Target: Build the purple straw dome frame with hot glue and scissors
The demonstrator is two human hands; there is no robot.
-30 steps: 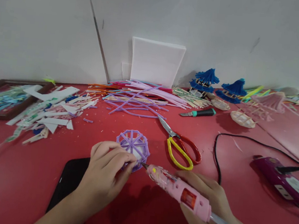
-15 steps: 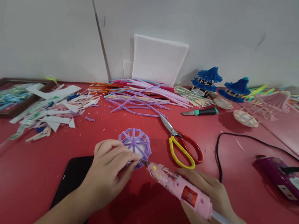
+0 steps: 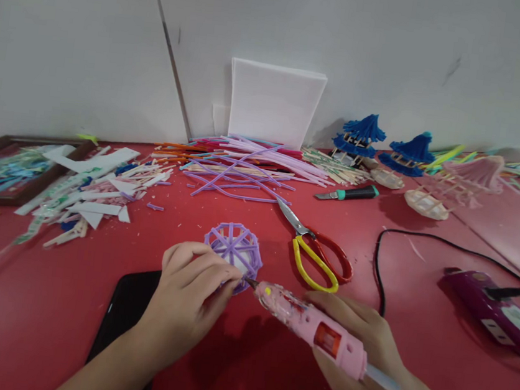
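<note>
Several left fingers (image 3: 204, 268) curl down, pinching the purple frame (image 3: 234, 246); right fingers (image 3: 341, 311) wrap the pink glue gun (image 3: 304, 321).

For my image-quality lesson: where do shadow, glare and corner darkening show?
Head view: soft shadow on the red table between the left hand and right hand; head view: pale glare streak high on the wall; head view: darkened top-right corner.

Red tabletop (image 3: 38, 326) here, scissors (image 3: 303, 230) lying across the middle, utility knife (image 3: 358, 193) just beyond! Purple power strip (image 3: 482, 302) sits right, black slab (image 3: 130, 299) left.
</note>
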